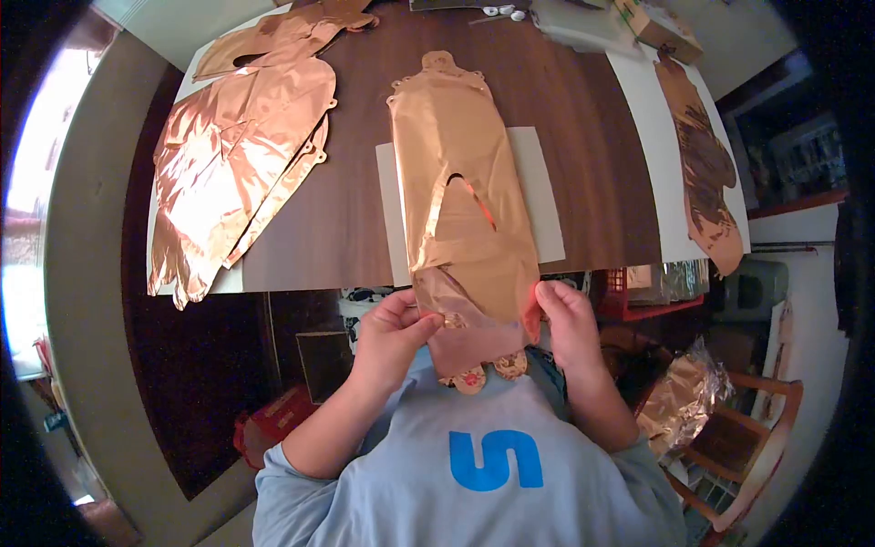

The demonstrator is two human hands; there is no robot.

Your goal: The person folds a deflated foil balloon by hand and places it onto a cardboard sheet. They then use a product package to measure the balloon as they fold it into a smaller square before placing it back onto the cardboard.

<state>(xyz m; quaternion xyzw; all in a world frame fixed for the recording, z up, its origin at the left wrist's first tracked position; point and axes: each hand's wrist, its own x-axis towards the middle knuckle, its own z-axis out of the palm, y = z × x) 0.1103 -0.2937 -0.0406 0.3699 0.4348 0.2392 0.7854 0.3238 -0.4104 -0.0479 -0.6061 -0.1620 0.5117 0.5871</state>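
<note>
A long, flat copper-coloured foil piece [469, 137] lies across the table's front edge, its near end hanging over my lap. A curved dark slit and a thin red line show near its middle. My left hand [396, 333] pinches the foil's left edge between thumb and fingers. On the other side, my right hand [565, 319] grips the right edge, where the foil looks reddish. Between my hands the near part is creased and partly see-through, with two rounded, patterned tabs at its end. A white sheet [547, 196] lies under the foil.
More copper foil pieces [237, 146] are stacked at the table's left. Another foil piece [702, 155] lies on white board at the right. A small box [658, 27] stands at the back right. Below are a red basket [643, 305] and a wooden chair [743, 447] with crumpled foil.
</note>
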